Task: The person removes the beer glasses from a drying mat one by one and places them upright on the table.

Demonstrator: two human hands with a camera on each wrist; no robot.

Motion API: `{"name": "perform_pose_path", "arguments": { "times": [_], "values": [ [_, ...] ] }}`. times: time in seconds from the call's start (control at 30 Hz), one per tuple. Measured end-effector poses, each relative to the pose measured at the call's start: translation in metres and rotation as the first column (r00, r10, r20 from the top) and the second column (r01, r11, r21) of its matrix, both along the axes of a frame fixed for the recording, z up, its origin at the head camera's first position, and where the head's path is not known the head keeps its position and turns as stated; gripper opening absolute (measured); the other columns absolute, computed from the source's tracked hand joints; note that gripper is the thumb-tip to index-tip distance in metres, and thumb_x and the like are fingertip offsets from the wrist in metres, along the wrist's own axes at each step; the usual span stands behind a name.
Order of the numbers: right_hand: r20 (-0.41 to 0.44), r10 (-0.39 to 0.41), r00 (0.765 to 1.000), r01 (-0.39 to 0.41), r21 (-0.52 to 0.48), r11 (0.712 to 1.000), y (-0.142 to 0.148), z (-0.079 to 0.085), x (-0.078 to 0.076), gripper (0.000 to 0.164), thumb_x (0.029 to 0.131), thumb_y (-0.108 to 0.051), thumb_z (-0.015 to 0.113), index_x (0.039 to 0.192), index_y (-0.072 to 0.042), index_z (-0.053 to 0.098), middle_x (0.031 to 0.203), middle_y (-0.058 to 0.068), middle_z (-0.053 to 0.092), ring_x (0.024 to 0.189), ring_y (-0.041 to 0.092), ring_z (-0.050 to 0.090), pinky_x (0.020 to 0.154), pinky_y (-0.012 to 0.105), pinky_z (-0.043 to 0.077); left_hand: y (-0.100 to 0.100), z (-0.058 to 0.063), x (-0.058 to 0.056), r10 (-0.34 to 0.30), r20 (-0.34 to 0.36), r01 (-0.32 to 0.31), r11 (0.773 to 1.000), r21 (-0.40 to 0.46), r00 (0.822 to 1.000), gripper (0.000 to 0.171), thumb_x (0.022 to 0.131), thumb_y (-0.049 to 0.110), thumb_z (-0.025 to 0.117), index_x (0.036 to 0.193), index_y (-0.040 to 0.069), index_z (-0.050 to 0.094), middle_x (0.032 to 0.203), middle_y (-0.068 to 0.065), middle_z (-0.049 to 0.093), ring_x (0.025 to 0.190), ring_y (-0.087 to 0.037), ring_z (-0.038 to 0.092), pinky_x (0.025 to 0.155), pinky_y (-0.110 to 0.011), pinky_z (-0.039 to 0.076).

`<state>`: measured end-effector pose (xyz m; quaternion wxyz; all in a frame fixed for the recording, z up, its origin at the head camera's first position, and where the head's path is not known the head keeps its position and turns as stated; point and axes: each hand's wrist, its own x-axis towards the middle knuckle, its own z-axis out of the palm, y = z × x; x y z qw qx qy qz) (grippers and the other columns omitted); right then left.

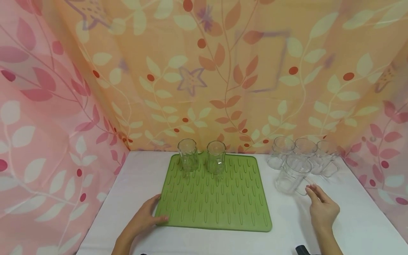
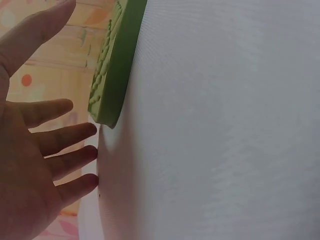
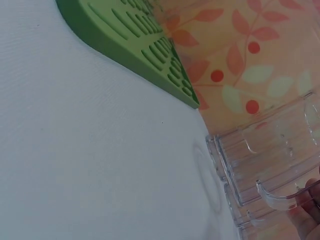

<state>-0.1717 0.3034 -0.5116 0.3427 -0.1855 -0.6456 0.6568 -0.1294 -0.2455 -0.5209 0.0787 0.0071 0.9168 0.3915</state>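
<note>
My right hand [image 1: 324, 209] pinches the handle of a clear glass mug [image 1: 290, 179] at the front of a group on the right. In the right wrist view, the fingers [image 3: 306, 212] are at the curved handle [image 3: 275, 200], low beside the white table surface. Behind that mug stand several more clear mugs [image 1: 283, 147]. A green ridged mat [image 1: 213, 203] lies mid-table. My left hand [image 1: 145, 216] is at its front left corner, thumb over the edge. In the left wrist view its fingers [image 2: 67, 140] are spread and fairly straight.
Two clear glasses [image 1: 188, 156] [image 1: 216, 158] stand side by side at the back of the mat. The white table [image 1: 111, 198] is bounded by a patterned orange curtain [image 1: 178, 106] behind and pink cloth [image 1: 35, 141] at the sides. A black object [image 1: 301, 250] shows at the bottom edge.
</note>
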Motion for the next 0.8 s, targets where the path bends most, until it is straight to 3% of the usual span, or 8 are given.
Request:
{"name": "perform_pose_path", "arguments": {
  "times": [0.27, 0.43, 0.53, 0.8],
  "values": [
    [0.000, -0.045, 0.999, 0.045, 0.072, 0.996, 0.001, -0.003, 0.002, 0.035, 0.079, 0.013, 0.070, 0.114, 0.012, 0.063, 0.079, -0.026, 0.070, 0.073, -0.011, 0.067, 0.072, 0.002, 0.050, -0.001, -0.004, 0.003, -0.046, -0.034, 0.045, 0.999, -0.024, 0.998, 0.103, 0.066, 0.036, 0.088, 0.145, -0.005, 0.037, 0.146, -0.029, 0.042, 0.138, -0.048, 0.035, 0.115, -0.063, 0.026],
    [-0.001, -0.046, 0.999, 0.046, 0.080, 0.996, 0.002, -0.005, 0.002, 0.035, 0.080, 0.014, 0.069, 0.114, 0.014, 0.061, 0.080, -0.027, 0.070, 0.073, -0.011, 0.067, 0.072, 0.002, 0.050, -0.002, -0.008, 0.003, -0.071, -0.049, 0.068, 0.996, -0.062, 0.996, 0.105, 0.064, 0.036, 0.088, 0.147, -0.003, 0.036, 0.144, -0.020, 0.047, 0.137, -0.039, 0.040, 0.115, -0.058, 0.030],
    [0.018, -0.051, 0.999, 0.049, 0.098, 0.994, 0.003, -0.007, 0.003, 0.035, 0.081, 0.013, 0.069, 0.114, 0.015, 0.060, 0.080, -0.029, 0.069, 0.074, -0.013, 0.066, 0.072, 0.002, 0.050, -0.003, -0.009, 0.004, -0.079, -0.045, 0.075, 0.993, -0.087, 0.996, 0.105, 0.063, 0.036, 0.089, 0.147, -0.002, 0.037, 0.145, -0.020, 0.046, 0.138, -0.040, 0.039, 0.115, -0.058, 0.030],
    [0.021, -0.041, 0.999, 0.041, -0.002, 0.999, 0.002, -0.014, 0.006, 0.038, 0.079, 0.016, 0.068, 0.115, 0.020, 0.055, 0.076, -0.027, 0.069, 0.070, -0.011, 0.067, 0.071, 0.004, 0.051, -0.004, -0.008, 0.006, -0.061, 0.002, 0.061, 0.992, -0.113, 0.998, 0.107, 0.061, 0.032, 0.090, 0.147, -0.003, 0.037, 0.152, -0.023, 0.037, 0.142, -0.045, 0.032, 0.115, -0.061, 0.028]
  ]
}}
